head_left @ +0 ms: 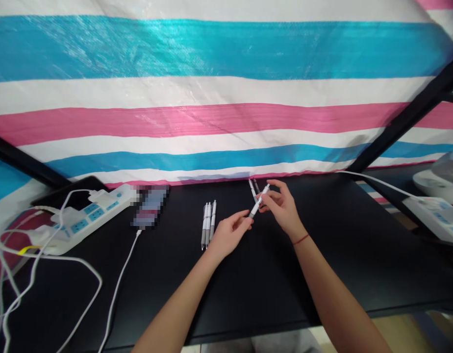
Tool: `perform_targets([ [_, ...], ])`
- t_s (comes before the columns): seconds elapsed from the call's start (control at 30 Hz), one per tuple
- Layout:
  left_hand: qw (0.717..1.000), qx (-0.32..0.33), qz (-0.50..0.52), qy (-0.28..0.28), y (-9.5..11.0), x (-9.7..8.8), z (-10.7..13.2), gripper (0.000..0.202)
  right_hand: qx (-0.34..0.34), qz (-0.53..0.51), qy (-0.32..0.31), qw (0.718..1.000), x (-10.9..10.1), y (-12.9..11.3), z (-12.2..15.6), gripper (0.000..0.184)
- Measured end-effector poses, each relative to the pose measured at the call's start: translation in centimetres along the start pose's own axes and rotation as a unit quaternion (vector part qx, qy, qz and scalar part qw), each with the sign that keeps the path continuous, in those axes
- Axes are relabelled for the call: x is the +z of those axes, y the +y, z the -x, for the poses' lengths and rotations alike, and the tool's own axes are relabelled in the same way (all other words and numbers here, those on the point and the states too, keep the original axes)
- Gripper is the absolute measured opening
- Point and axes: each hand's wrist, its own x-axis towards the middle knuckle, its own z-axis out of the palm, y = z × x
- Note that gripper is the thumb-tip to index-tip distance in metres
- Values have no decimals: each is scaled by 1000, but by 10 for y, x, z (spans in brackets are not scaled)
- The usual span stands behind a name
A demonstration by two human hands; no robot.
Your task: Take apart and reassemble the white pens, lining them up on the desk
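White pen (pixel 255 209); both hands (pixel 232 233) (pixel 284 210) on it

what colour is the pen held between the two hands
The pen is white with a grey lower part, seen in the head view, the only one.

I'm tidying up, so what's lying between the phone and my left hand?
In the head view, some white-and-grey pens lie between the phone and your left hand.

Is a slim white click pen (pixel 256 208) with a gray grip; slants between the left hand (pixel 232 233) and right hand (pixel 282 205), held by both, white end upper right, partly hidden.
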Motion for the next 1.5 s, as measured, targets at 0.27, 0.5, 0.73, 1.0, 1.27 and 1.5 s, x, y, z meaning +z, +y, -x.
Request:
perform_targets([
  [0.27,999,40,-15,-19,-8,2,-3,42,22,9,-31,999,7,3,4,42],
  [0.5,999,36,26,-29,-13,4,-4,33,57,11,-64,996,11,3,4,57],
  [0.73,998,46,23,-33,-20,5,-7,29,44,11,-51,998,15,4,7,51],
  [1.0,998,30,31,-49,-19,8,-6,33,67,13,-48,997,12,6,5,55],
  [1.27,998,25,42,-49,-18,5,-7,34,65,13,-38,997,14,4,5,55],
  [1.5,996,22,55,-68,-19,6,-8,35,63,12,-24,998,14,6,5,57],
])
